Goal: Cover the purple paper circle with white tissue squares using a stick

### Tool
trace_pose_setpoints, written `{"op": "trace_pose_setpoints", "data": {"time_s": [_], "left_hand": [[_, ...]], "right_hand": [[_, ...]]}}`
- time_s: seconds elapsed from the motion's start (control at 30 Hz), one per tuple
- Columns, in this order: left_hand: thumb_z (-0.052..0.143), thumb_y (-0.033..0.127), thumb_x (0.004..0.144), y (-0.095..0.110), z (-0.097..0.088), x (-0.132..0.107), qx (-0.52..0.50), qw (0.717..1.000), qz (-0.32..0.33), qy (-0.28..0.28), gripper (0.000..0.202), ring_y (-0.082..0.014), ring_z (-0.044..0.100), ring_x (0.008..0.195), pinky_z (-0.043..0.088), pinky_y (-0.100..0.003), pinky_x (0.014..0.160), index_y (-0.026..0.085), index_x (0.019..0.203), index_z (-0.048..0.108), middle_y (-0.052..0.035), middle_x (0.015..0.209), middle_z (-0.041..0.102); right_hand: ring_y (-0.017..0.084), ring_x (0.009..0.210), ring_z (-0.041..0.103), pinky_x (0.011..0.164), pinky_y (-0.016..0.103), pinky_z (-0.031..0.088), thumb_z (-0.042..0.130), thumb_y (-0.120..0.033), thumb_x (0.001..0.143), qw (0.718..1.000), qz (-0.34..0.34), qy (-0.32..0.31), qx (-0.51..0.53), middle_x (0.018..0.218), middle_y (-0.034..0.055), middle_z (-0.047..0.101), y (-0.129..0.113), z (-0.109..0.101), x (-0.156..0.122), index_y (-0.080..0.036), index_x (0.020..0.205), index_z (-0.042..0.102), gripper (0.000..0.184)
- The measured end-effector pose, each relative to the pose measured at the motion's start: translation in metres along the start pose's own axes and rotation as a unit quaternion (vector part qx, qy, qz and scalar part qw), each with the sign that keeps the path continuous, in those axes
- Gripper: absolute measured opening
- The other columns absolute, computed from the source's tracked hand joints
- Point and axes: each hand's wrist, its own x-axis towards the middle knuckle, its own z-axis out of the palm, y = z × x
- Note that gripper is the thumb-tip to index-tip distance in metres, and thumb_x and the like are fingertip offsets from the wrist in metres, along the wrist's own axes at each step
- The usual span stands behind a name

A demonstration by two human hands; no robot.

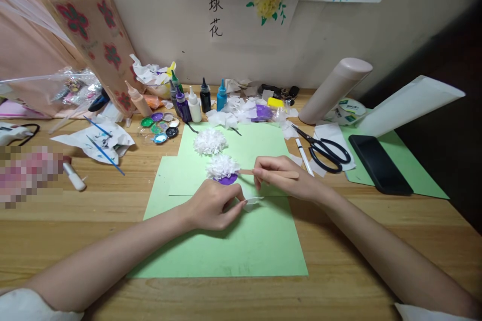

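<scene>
My left hand (216, 205) pinches a small piece of white tissue paper (254, 201) between thumb and forefinger, above the green paper (226, 256). In my right hand (276, 173) is a flat wooden craft stick (288, 175), its tip close to the lower white tissue-paper flower (222, 165). That flower covers the upper part of a purple disc (228, 179), partly behind my left hand. A second white tissue-paper flower (210, 141) lies just above it on another green sheet (259, 138).
Paint bottles (195, 105) and a paint palette (160, 128) stand behind the sheets. Black scissors (324, 148), a white pen (304, 157) and a phone (380, 164) lie to the right. Brushes (105, 154) rest on tissue (81, 141) at left, near a white-capped tube (74, 175).
</scene>
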Motion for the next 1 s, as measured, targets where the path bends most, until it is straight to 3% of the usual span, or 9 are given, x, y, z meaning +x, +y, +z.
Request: {"op": "trace_pose_setpoints", "data": {"time_s": [0.07, 0.2, 0.3, 0.43, 0.53, 1.0], "left_hand": [[0.050, 0.021, 0.081, 0.000, 0.001, 0.001, 0.022, 0.998, -0.037, 0.036, 0.012, -0.0059, 0.039, 0.040, 0.027, -0.019, 0.044, 0.017, 0.070, 0.053, 0.0072, 0.045, 0.044], [0.054, 0.027, 0.080, -0.001, 0.002, 0.003, 0.070, 0.974, -0.172, 0.131, 0.019, -0.0055, 0.037, 0.042, 0.028, -0.018, 0.046, 0.017, 0.064, 0.052, 0.0070, 0.046, 0.041], [0.055, 0.030, 0.079, -0.002, 0.002, 0.005, 0.085, 0.962, -0.218, 0.138, 0.024, -0.0055, 0.038, 0.044, 0.027, -0.018, 0.047, 0.016, 0.061, 0.050, 0.0062, 0.048, 0.043], [0.055, 0.031, 0.079, -0.002, 0.001, 0.006, 0.101, 0.953, -0.251, 0.139, 0.021, -0.0058, 0.039, 0.045, 0.027, -0.019, 0.048, 0.017, 0.063, 0.053, 0.0060, 0.049, 0.046], [0.055, 0.032, 0.079, -0.001, 0.001, 0.006, 0.107, 0.949, -0.263, 0.135, 0.021, -0.0062, 0.040, 0.045, 0.027, -0.019, 0.048, 0.017, 0.065, 0.056, 0.0057, 0.049, 0.047], [0.056, 0.032, 0.080, -0.002, 0.003, 0.006, 0.114, 0.947, -0.269, 0.134, 0.020, -0.0065, 0.043, 0.046, 0.027, -0.019, 0.049, 0.018, 0.066, 0.056, 0.0054, 0.051, 0.051]], "right_hand": [[0.011, 0.064, 0.047, 0.059, 0.022, 0.033, 0.044, -0.043, 0.091, 1.000, -0.003, -0.001, 0.009, 0.070, -0.0011, 0.058, 0.000, 0.000, 0.001, -0.017, 0.072, 0.058, 0.035], [0.011, 0.066, 0.049, 0.060, 0.022, 0.034, 0.044, -0.043, 0.091, 1.000, -0.014, -0.007, 0.020, 0.074, -0.0008, 0.060, 0.001, 0.000, 0.001, -0.017, 0.076, 0.059, 0.033], [0.010, 0.061, 0.046, 0.057, 0.022, 0.032, 0.045, -0.044, 0.091, 1.000, -0.013, 0.006, 0.002, 0.070, -0.0023, 0.058, 0.000, -0.001, -0.001, -0.018, 0.076, 0.060, 0.033], [0.009, 0.056, 0.045, 0.055, 0.022, 0.032, 0.043, -0.043, 0.091, 0.998, -0.041, 0.032, -0.033, 0.063, -0.0021, 0.056, -0.004, -0.005, -0.007, -0.017, 0.066, 0.058, 0.039], [0.009, 0.054, 0.047, 0.055, 0.022, 0.033, 0.042, -0.041, 0.092, 0.996, -0.064, 0.016, -0.054, 0.058, -0.0020, 0.055, -0.008, -0.004, -0.009, -0.016, 0.060, 0.055, 0.042], [0.009, 0.057, 0.045, 0.055, 0.020, 0.032, 0.041, -0.036, 0.093, 0.994, -0.068, -0.011, -0.080, 0.063, -0.0027, 0.053, -0.001, 0.007, -0.001, -0.017, 0.069, 0.054, 0.033]]}}
